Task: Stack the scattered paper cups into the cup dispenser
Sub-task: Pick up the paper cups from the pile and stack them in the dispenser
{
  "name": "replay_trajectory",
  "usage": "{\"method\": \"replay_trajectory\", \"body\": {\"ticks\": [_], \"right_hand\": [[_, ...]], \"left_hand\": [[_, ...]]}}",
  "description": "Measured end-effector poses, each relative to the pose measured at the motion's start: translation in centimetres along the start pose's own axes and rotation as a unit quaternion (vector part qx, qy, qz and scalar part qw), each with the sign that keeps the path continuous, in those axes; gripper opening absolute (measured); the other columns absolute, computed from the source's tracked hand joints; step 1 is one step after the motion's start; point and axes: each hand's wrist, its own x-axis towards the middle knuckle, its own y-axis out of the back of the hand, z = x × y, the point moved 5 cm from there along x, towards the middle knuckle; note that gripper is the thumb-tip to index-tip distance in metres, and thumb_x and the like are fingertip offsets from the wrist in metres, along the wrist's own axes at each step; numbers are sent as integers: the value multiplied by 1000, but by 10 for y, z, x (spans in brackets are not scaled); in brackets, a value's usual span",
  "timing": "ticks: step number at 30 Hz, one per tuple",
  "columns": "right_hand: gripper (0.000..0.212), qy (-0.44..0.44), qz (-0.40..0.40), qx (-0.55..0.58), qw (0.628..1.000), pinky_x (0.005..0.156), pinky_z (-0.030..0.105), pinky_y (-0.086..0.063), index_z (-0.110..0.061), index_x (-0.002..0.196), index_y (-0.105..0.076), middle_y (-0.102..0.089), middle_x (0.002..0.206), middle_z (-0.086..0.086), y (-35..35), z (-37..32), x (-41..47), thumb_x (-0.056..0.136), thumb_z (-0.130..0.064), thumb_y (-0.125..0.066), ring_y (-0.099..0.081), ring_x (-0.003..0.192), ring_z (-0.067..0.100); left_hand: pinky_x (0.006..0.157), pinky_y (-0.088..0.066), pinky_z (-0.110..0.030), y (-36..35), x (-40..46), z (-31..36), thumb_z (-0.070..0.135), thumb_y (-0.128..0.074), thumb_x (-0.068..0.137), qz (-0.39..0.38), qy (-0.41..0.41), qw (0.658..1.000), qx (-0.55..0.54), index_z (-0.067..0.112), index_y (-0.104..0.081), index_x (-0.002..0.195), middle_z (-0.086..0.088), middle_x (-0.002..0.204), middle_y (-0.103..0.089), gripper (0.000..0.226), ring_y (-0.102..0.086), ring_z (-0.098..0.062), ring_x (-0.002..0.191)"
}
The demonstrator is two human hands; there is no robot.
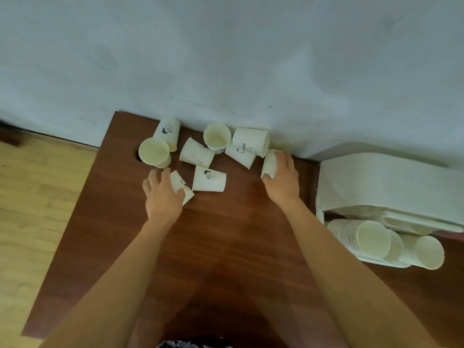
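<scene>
Left hand (163, 194) grips a tipped paper cup (181, 185), half hidden beneath it; right hand (282, 178) clasps another cup (269, 164) by the wall; the white cup dispenser (389, 184) is cut off at right

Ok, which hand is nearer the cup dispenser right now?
Right. The right hand grips a cup a short way left of the cup dispenser; the left hand grips another cup far across the table.
</scene>
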Motion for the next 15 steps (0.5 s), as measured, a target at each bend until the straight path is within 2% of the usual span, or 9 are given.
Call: {"method": "replay_trajectory", "body": {"ticks": [3,6,9,12,15], "right_hand": [[68,-5,-1,-33,999,101,44,-40,-24,150,-25,-14,160,0,-7,-3,19,91,-21,-60,-27,137,38],[57,-12,7,-65,998,87,41,-44,-19,142,-37,-33,148,5,-10,-2,24,92,-22,-62,-41,125,39],[40,-10,-4,-69,998,78,36,-40,-19,129,-49,-46,131,6,-12,6,11,92,-28,-62,-50,113,36],[27,-13,-15,-39,999,80,35,-44,-23,120,-58,-53,122,4,-13,20,-19,94,-31,-58,-56,108,30],[27,-16,1,11,1000,82,32,-46,-21,120,-64,-61,121,3,-4,31,-64,96,-29,-54,-59,107,23]], "left_hand": [[97,-41,-48,-9,-1,3,21,-60,92,-24,-29,999,-7,19,-36,142,-11,139,-43,56,-37,-33,127],[94,-44,-43,-17,-15,10,22,-63,91,-42,-43,998,-5,22,-42,138,-4,132,-51,51,-44,-27,122],[94,-45,-39,-23,-36,14,22,-59,93,-43,-52,998,-16,19,-51,131,-3,126,-59,38,-53,-23,117],[87,-47,-31,-24,-62,20,20,-54,96,-37,-70,996,-46,14,-60,124,-2,122,-64,29,-59,-19,110],[84,-43,-24,-21,-93,33,20,-54,97,-42,-107,991,-67,14,-64,119,0,117,-67,25,-61,-15,105]]}}
